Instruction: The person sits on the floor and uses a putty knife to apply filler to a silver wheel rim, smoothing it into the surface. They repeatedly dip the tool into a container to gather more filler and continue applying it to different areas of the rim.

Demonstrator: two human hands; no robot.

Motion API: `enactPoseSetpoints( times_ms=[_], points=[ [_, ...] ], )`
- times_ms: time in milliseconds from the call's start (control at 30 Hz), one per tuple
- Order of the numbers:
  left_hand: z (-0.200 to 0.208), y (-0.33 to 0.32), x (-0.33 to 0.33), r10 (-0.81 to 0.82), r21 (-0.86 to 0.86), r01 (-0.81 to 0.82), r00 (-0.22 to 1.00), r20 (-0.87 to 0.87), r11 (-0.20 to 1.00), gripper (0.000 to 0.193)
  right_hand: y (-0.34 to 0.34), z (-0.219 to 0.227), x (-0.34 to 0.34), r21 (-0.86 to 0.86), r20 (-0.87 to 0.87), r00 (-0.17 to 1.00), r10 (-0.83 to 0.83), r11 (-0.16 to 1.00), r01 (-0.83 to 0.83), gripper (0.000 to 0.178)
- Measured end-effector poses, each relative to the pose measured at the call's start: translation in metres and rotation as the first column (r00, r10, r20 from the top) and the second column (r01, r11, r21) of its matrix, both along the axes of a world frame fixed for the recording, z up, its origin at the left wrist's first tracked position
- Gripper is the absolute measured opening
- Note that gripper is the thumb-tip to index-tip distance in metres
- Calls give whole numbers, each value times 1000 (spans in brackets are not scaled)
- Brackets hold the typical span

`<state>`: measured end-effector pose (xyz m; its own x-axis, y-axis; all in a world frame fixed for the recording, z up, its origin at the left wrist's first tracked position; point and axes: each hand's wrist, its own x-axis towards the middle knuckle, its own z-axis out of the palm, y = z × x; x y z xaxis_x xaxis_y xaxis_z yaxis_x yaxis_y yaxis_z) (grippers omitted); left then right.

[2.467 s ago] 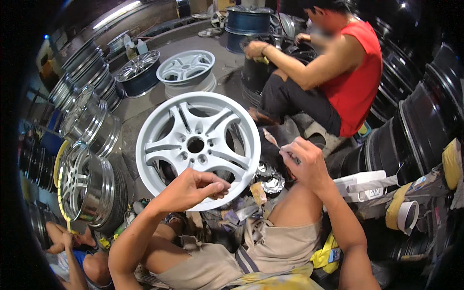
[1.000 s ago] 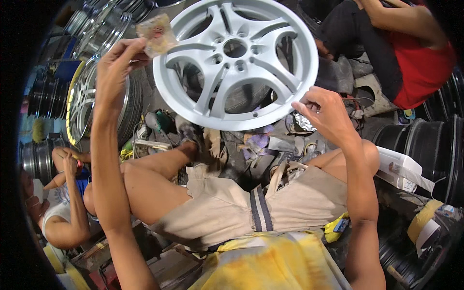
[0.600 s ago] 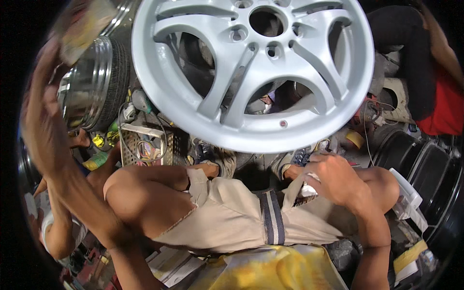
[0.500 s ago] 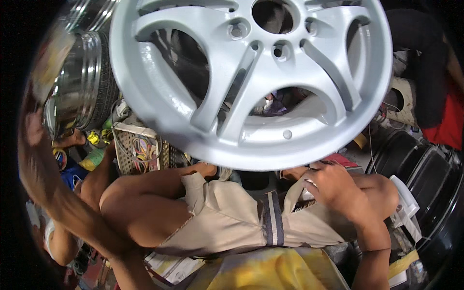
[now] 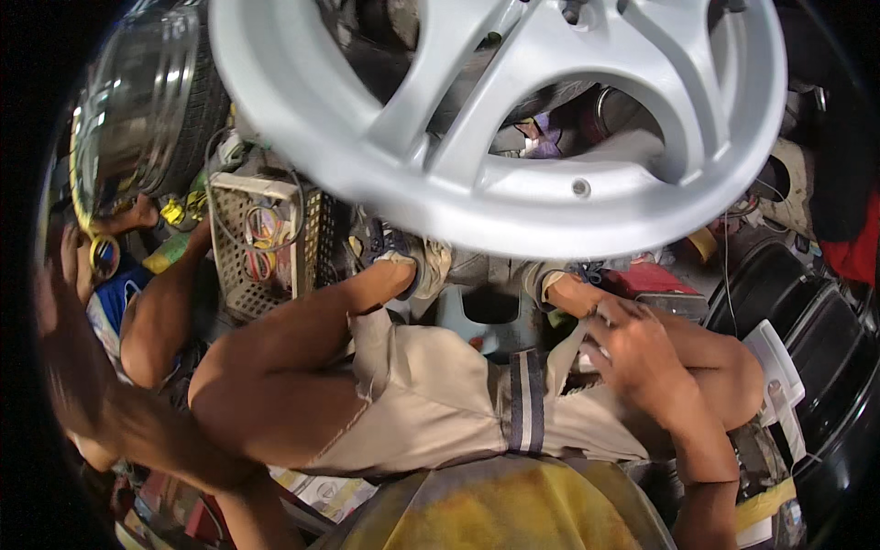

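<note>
A silver alloy wheel (image 5: 559, 215) with wide spokes fills the upper middle, in front of my knees. My left hand (image 5: 71, 275) is at the far left, smeared by motion, so its fingers and anything in them cannot be made out. Close to it hangs a roll of tape (image 5: 104, 257), with a yellow strip (image 5: 76, 174) running up along a shiny wheel (image 5: 147, 110). My right hand (image 5: 632, 344) lies on my right thigh, its fingers curled. A small whitish spot shows at its fingertips, too unclear to name. Neither hand touches the silver wheel.
A perforated crate (image 5: 252, 298) with coloured bands inside stands left of my feet. Another person's bare leg (image 5: 165, 316) is beside it. Black wheels (image 5: 779, 293) are stacked at right, near a red box (image 5: 655, 280). A grey-blue stool (image 5: 449, 316) is between my feet.
My left hand has dropped, and the pale, yellowish, blurred thing above it is out of sight. The silver wheel and surroundings sit higher in view. My right hand stays on the thigh.
</note>
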<state>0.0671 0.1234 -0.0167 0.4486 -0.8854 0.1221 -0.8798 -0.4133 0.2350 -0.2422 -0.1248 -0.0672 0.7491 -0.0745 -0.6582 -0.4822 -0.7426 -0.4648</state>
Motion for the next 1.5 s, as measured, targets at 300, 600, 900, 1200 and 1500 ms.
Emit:
enactPoseSetpoints(
  times_ms=[300,600,900,1200,1500],
  points=[
    [31,37,-8,33,-106,-30,999,25,994,51,-4,37,9,-167,151,975,-163,968,188,32],
    [43,56,-15,106,-41,-104,994,38,994,46,-5,82,-16,-331,8,978,-208,922,199,28],
    [30,58,-24,116,14,-115,993,-19,993,42,-94,44,-9,-234,-55,961,-271,939,252,31],
    [17,46,-20,32,-12,-34,996,-85,999,37,-86,-101,2,-155,70,987,147,979,-135,54],
    [11,48,-28,20,-3,-21,994,-112,1000,33,-58,-247,-21,-428,134,990,-52,898,105,52]
  ],
)
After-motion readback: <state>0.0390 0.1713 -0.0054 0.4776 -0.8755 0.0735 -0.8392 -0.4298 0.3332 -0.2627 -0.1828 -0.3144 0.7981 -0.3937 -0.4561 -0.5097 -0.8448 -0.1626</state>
